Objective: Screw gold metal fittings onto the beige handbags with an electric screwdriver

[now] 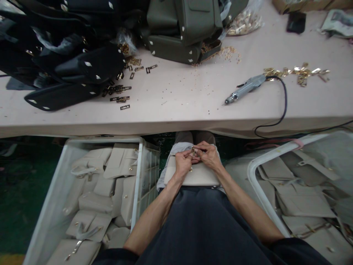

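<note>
The dark shirt (204, 228) of the person is nearest, and just beyond it a pale bag (201, 180) lies flat across the lap. Probably the knees serve as a low support here, so both hands are free for a small part. The left hand (184, 161) and the right hand (207, 156) meet over the far side of this bag, with fingertips pinched together on a small metal piece (193, 150). Whether this piece is already joined to the bag, I cannot tell. Both wrists lean inward, perhaps to keep it steady.

A crate (140, 173) stands at the left and another crate (251, 173) at the right, both with pale bags inside; they seem placed for a short reach. On the table (176, 103), the power screwdriver (245, 89) lies with its tip toward the person's side, its cord (285, 99) going over the edge, maybe for easy picking up. Gold fittings (302, 78) are scattered behind it. Some print seems to be on the packet (338, 24) at the far right, but it is too blurred; no brand can be read.
</note>
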Demonstrator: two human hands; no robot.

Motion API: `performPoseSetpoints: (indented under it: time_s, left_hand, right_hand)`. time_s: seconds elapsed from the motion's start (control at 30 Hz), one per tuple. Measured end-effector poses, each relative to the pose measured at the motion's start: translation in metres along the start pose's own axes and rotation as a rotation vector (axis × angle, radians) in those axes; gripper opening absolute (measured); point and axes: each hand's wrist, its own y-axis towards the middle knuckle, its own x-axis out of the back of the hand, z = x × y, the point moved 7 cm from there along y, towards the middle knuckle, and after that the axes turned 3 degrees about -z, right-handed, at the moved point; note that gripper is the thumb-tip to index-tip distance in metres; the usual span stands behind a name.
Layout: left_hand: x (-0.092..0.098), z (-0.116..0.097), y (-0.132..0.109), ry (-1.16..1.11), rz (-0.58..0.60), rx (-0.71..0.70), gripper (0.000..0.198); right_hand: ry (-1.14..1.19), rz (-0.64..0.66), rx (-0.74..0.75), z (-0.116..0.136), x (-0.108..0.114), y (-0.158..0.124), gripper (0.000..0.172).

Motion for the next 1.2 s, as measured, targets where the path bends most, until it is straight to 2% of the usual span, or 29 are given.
performPoseSetpoints:
  time_s: [0.23,0.37,0.53,0.67,0.93,1.13,1.2]
  left_hand:
    - [-0.003,-0.005,-0.005,0.089,0.02,-0.037,0.023]
    - [-0.009,-0.015,-0.014,0.273,0.056,-0.158,0.024]
    - [-0.012,-0.029,-0.024,0.586,-0.027,-0.345,0.028]
    - [-0.016,-0.034,-0.026,0.686,-0.034,-0.398,0.025]
    - [-0.014,-0.027,-0.023,0.599,-0.027,-0.357,0.026]
    - [-0.01,-0.014,-0.013,0.214,0.059,-0.109,0.024]
    - [-0.007,-0.012,-0.011,0.109,0.04,-0.054,0.026]
  right_hand:
    - [0.067,0.043,-0.073,-0.005,-0.003,0.005,0.024]
    - [0.154,-0.003,-0.115,-0.01,-0.004,0.007,0.023]
    - [0.148,-0.005,-0.114,-0.012,-0.005,0.008,0.019]
    - [0.146,0.002,-0.075,-0.013,-0.004,0.008,0.019]
    - [0.135,0.009,-0.064,-0.008,-0.002,0.008,0.016]
    - [0.141,0.012,-0.066,-0.013,-0.001,0.009,0.018]
    - [0.161,0.03,-0.077,-0.016,-0.003,0.01,0.019]
